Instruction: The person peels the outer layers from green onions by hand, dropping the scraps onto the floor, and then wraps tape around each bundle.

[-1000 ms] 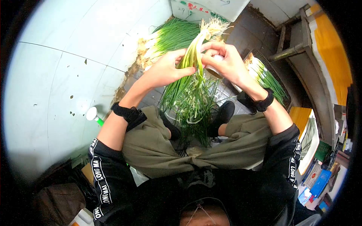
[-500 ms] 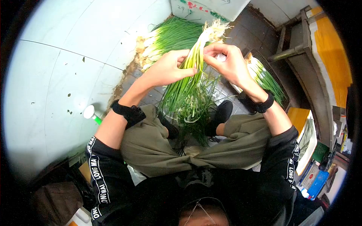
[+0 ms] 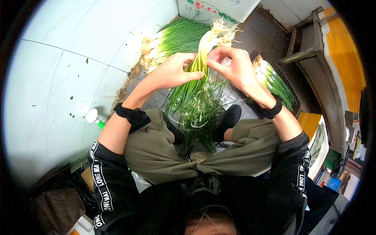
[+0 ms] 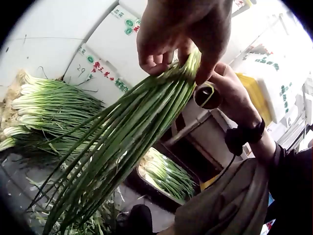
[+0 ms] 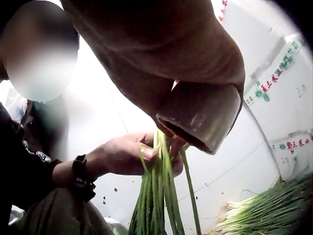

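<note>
Left grip (image 3: 170,72): curled round the stalks, thumb laid across the near side; no free opening visible.
Right grip (image 3: 239,68): fingers bent, a hollow roll (image 5: 208,115) held within; thumb and forefinger tips at the right flank of the stalks. Firm contact there: cannot be told.
Bunch of green onions (image 4: 137,122): in the left grip, raised off the floor, ahead of the knees.
Long axis: from root ends (image 3: 223,33), pointing away from the person and slightly right, through the left grip, to leaves drooping back toward the person and left.
Governing relation: the roll lies just right of the stalks, crosswise access from that flank; the left grip bears the bunch, the right grip sits beside it, slightly nearer the roots than the left thumb.
Floor between shoes: loose trimmings (image 3: 199,117), below the hanging leaves.
Right of the person: further green onions (image 3: 274,82) in a dark tray.
Ahead-left: large pile (image 3: 180,37) beside the wall.
Behind the pile: white box (image 3: 211,12) with printed marks.
</note>
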`<state>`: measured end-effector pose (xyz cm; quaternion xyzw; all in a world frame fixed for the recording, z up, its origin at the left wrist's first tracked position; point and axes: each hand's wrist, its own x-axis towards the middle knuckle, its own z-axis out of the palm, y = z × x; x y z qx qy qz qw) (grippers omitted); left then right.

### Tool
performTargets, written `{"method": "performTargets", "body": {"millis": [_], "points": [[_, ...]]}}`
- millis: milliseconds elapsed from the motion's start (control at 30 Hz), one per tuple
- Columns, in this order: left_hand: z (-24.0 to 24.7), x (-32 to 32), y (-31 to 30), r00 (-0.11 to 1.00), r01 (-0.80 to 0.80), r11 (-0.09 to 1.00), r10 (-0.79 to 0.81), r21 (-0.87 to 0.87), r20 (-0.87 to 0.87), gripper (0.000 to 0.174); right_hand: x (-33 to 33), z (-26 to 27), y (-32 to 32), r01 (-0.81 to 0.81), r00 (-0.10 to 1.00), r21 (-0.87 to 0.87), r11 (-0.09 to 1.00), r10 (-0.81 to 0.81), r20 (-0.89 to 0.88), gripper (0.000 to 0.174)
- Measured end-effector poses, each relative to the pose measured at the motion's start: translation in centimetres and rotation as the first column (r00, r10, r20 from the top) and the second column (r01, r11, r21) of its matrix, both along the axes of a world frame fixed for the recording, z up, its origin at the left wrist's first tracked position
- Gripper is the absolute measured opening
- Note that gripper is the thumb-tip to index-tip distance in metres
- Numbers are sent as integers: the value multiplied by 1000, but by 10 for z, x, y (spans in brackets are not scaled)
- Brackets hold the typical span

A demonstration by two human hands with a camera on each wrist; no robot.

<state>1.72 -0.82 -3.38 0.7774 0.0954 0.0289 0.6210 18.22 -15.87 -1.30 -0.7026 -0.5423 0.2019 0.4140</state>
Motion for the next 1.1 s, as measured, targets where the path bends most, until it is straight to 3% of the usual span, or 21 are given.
{"method": "performTargets", "body": {"millis": [67, 133, 400, 600, 667, 800, 867, 1100], "points": [[0, 0, 0, 999, 37, 999, -36, 38, -17, 34, -2, -3, 0, -4, 1000, 40, 999, 3, 28, 17], [-2, 1, -2, 999, 36, 999, -36, -37, 6, 35, -5, -3, -1, -13, 975, 73, 997, -3, 224, 15], [-3, 1, -4, 998, 42, 998, -44, -42, -40, 38, -7, 2, -3, -19, 970, 12, 1000, 16, 243, 14], [16, -1, -3, 992, 40, 992, -53, -116, -113, 37, -6, 0, 0, 14, 994, 23, 1000, -16, 108, 14], [8, -1, 0, 988, 32, 987, -55, -160, -141, 36, -6, -7, 2, 10, 995, 176, 984, -28, 100, 18], [-1, 0, 1, 994, 44, 982, -62, -185, -95, 39, -9, -2, -1, -38, 996, 155, 987, 25, 86, 23], [-4, 0, 1, 994, 47, 982, -65, -181, -91, 40, -9, -2, -1, -89, 979, 185, 979, 52, 197, 24], [1, 1, 1, 989, 87, 978, -108, -187, -102, 36, -8, 0, -4, -61, 969, 158, 986, 21, 246, 24]]}}
